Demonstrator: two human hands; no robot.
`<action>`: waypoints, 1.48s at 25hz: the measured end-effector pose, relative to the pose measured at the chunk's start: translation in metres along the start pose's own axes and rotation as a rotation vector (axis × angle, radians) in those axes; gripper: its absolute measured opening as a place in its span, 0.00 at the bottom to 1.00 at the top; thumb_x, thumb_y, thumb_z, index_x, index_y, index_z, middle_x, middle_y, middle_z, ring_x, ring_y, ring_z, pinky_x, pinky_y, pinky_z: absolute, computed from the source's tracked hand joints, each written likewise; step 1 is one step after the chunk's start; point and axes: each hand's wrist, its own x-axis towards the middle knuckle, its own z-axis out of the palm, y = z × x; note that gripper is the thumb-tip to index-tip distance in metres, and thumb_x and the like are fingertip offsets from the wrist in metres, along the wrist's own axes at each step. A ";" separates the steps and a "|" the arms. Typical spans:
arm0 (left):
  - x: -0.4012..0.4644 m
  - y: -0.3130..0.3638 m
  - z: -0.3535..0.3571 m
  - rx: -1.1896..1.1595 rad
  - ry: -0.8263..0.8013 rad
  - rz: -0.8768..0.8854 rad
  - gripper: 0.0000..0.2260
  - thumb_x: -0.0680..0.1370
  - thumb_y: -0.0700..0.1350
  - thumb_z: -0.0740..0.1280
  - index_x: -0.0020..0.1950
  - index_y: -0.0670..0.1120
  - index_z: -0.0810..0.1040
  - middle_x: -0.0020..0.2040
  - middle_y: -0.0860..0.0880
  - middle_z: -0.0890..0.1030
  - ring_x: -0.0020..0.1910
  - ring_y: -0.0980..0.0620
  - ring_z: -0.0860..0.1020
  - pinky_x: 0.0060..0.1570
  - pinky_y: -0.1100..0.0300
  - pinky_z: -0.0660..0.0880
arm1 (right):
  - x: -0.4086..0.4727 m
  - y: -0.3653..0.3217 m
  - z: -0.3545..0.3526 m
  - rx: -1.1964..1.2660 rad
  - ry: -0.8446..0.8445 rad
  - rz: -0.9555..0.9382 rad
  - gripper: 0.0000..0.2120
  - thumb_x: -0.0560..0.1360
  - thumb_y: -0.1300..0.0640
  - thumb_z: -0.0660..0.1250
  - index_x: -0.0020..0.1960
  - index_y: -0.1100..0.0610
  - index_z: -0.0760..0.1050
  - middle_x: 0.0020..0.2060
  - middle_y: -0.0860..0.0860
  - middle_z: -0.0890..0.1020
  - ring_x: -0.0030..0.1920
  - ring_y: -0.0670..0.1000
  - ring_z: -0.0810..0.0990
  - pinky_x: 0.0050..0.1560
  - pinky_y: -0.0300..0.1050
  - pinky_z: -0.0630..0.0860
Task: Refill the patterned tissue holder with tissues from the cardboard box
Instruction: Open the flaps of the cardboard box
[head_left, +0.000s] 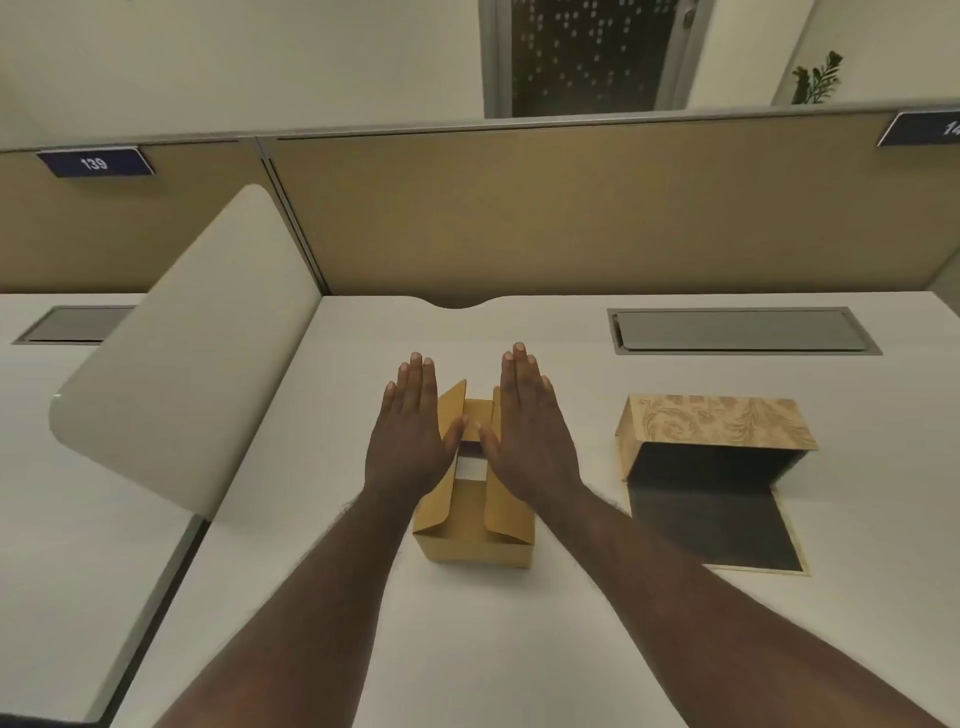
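A plain cardboard box (475, 543) stands in the middle of the white desk (467, 649) with its top flaps raised. White tissue (471, 467) shows in the gap between the flaps. My left hand (410, 436) lies flat, palm down, over the left flap, fingers straight. Over the right flap my right hand (527, 431) is flat in the same way. Neither hand holds anything. To the right lies the patterned tissue holder (717, 423), open toward me, its dark inside bare and its dark bottom flap (711, 530) folded out on the desk.
A tan partition wall (571, 218) closes the far side of the desk. A rounded white divider panel (187, 353) stands at the left. A grey cable hatch (743, 331) is set into the desk at the back right, another (78, 325) at the far left.
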 end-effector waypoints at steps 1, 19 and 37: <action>0.000 -0.002 0.003 0.038 -0.019 -0.006 0.37 0.80 0.65 0.49 0.81 0.45 0.43 0.82 0.46 0.44 0.80 0.48 0.43 0.74 0.57 0.38 | -0.001 -0.004 0.005 -0.008 -0.032 0.026 0.41 0.79 0.39 0.56 0.80 0.57 0.41 0.81 0.54 0.44 0.80 0.55 0.44 0.78 0.50 0.46; 0.008 -0.047 0.009 -0.345 -0.181 -0.181 0.14 0.75 0.54 0.61 0.44 0.48 0.83 0.42 0.52 0.85 0.46 0.47 0.83 0.41 0.60 0.75 | 0.002 0.015 0.007 0.325 -0.250 0.375 0.04 0.73 0.60 0.62 0.42 0.59 0.75 0.38 0.51 0.80 0.40 0.54 0.80 0.34 0.43 0.72; -0.006 -0.100 0.058 -0.781 -0.394 -0.506 0.20 0.80 0.47 0.65 0.72 0.49 0.74 0.70 0.46 0.75 0.69 0.43 0.73 0.69 0.45 0.70 | -0.030 0.065 0.038 0.488 -0.155 0.883 0.16 0.81 0.57 0.61 0.67 0.59 0.77 0.67 0.57 0.78 0.66 0.60 0.75 0.68 0.51 0.70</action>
